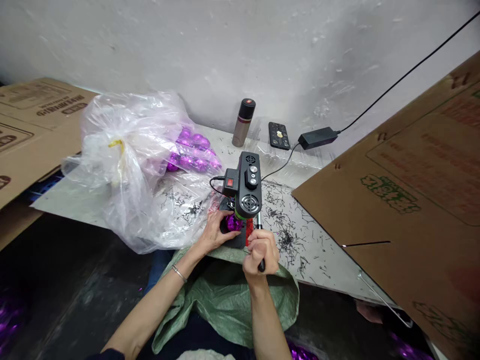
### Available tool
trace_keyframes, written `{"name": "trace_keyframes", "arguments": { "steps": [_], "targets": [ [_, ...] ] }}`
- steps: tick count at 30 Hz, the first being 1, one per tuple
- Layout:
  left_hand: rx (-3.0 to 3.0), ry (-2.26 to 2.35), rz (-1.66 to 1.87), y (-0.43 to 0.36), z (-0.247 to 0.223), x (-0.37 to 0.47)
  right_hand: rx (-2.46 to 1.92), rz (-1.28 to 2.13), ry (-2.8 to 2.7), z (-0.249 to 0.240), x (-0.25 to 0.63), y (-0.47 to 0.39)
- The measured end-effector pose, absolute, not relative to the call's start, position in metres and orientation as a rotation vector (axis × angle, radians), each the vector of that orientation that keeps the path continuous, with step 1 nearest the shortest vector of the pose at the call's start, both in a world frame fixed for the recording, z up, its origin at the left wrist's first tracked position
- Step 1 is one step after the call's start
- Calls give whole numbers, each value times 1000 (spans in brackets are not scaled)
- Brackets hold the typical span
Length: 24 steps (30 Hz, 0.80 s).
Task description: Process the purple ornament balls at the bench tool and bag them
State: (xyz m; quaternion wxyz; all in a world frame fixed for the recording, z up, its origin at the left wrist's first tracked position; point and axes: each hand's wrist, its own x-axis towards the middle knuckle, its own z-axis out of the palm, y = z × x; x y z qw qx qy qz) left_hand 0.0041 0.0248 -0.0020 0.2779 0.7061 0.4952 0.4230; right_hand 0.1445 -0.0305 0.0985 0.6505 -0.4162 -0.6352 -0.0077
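Note:
A small black bench press [250, 182] with a red switch stands on the table in front of me. Under its head sits a shiny purple ball [234, 223]. My left hand [215, 232] grips this ball between thumb and fingers from the left side. My right hand [261, 254] is wrapped around the black handle [261, 265] of the press's lever, which points down toward me. The ball's top is hidden beneath the press head. A green woven sack [225, 305] lies across my lap below both hands.
A clear plastic bag [138, 185] stands left, with purple balls [193, 150] behind it. A bottle [243, 122], a phone [279, 135] and a power adapter [318, 138] are at the back. Thin black bits [287, 240] litter the table. A cardboard box [405, 200] rises at right.

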Motion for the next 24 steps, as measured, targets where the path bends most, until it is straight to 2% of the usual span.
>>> {"name": "trace_keyframes", "arguments": {
  "steps": [16, 24],
  "targets": [
    [1866, 1323, 1150, 25, -3, 7, -871, -92, -1396, 63, 145, -21],
    [1829, 1344, 1121, 26, -1, 10, -874, 34, -1329, 53, 142, -23]
  ]
}}
